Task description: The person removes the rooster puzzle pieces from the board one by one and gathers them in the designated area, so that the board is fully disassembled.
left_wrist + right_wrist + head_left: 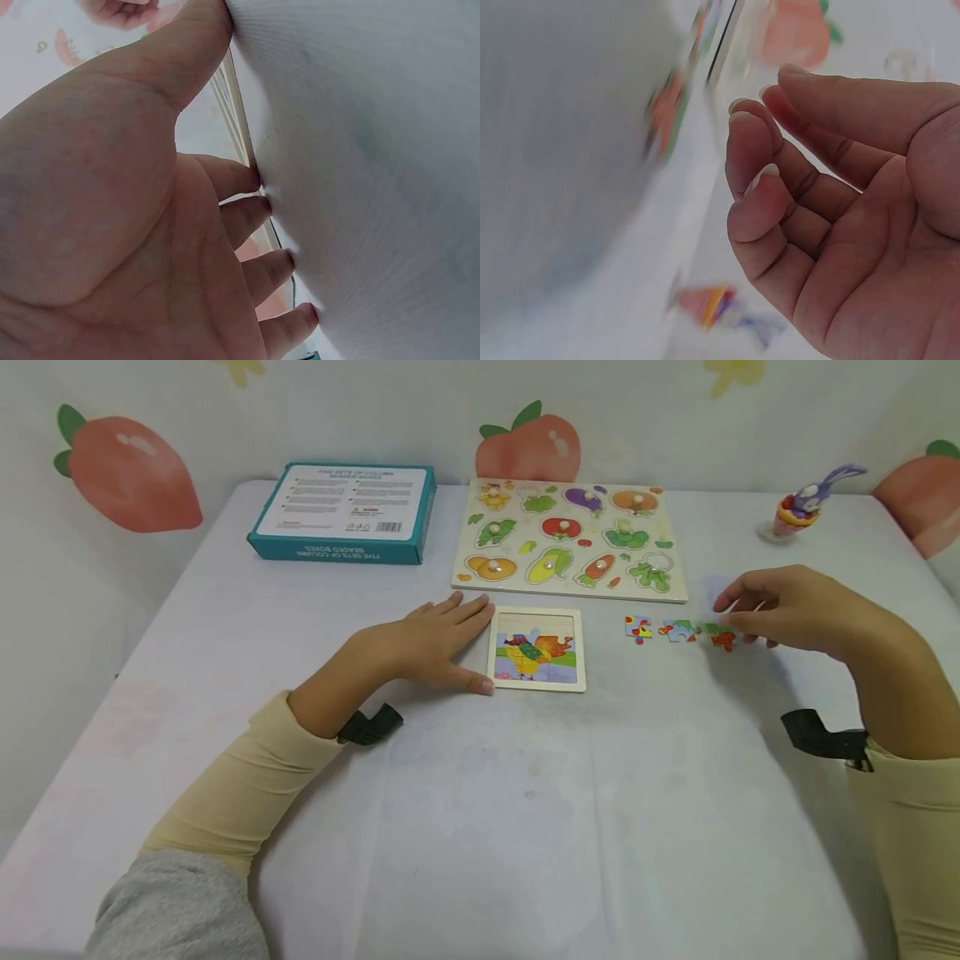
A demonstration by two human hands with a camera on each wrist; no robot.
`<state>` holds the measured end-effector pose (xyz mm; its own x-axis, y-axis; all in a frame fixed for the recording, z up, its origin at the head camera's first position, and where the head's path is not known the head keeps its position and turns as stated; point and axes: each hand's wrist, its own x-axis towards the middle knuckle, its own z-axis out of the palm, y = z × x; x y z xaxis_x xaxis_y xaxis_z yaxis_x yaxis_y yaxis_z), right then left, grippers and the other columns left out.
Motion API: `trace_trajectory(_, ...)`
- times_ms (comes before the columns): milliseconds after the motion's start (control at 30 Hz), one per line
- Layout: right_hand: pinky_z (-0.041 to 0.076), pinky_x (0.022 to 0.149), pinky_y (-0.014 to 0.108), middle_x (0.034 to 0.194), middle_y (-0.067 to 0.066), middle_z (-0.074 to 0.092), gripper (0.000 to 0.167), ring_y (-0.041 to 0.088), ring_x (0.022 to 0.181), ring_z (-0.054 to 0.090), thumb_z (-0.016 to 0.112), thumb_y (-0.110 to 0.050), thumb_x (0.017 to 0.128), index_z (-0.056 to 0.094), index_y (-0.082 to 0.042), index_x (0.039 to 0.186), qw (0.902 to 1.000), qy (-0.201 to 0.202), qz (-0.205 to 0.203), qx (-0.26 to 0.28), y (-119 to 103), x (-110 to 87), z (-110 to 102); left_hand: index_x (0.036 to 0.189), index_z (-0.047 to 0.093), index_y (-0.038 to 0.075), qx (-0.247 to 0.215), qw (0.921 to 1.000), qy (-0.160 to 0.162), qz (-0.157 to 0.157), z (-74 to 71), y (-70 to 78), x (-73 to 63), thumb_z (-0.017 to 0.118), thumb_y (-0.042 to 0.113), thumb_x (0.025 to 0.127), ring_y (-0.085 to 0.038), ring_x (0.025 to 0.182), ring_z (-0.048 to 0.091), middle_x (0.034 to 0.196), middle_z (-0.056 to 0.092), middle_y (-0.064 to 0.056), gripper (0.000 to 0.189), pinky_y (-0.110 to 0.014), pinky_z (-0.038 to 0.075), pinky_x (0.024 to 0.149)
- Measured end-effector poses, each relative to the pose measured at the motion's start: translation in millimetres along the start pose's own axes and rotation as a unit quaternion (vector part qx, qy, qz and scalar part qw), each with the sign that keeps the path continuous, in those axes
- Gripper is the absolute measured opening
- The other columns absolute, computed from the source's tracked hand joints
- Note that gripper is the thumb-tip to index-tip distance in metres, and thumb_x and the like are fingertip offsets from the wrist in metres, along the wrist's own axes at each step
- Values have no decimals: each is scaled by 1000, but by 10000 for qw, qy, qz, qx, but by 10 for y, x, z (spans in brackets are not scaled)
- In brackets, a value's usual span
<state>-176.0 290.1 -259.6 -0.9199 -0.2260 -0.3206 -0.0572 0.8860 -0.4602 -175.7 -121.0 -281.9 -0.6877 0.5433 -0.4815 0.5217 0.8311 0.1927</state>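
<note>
A small square wooden jigsaw puzzle (536,652) with a colourful bird picture lies mid-table, bare wood showing along its top. My left hand (423,647) rests at its left side, fingers spread, with the thumb near the lower left corner. To the right lie three loose jigsaw pieces in a row: a left piece (639,627), a middle piece (678,631) and a red-and-green right piece (722,637). Just above the right piece is my right hand (795,610), its fingers loosely bent. In the right wrist view nothing is between its fingers and thumb.
Behind the puzzle lies a wooden vegetable peg board (517,539). A teal-edged box (341,514) stands at the back left. At the back right is a small cup-shaped toy (795,516) with a purple figure on top. A white cloth (480,827) covers the table.
</note>
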Motion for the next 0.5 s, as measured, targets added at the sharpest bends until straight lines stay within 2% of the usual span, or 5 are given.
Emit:
trace_trajectory(233,46,58,30,87,6,66,20,25,74,59,65,-12,97,67,-4,115,9969,-104,-779,26,-533,63,159,163,1,19,39,10000,28,-44,-2,-3,-7,58,74,85,-28,153,-8,168,-4,-1,111,-50,5,121)
trace_trajectory(500,49,70,36,92,6,65,14,23,84,57,70,-14,94,72,-8,106,9896,-326,-1392,-163,-1093,243,485,163,1,19,-38,10000,5,-53,-3,7,-11,59,73,85,-27,152,-9,168,-4,0,111,-49,4,121)
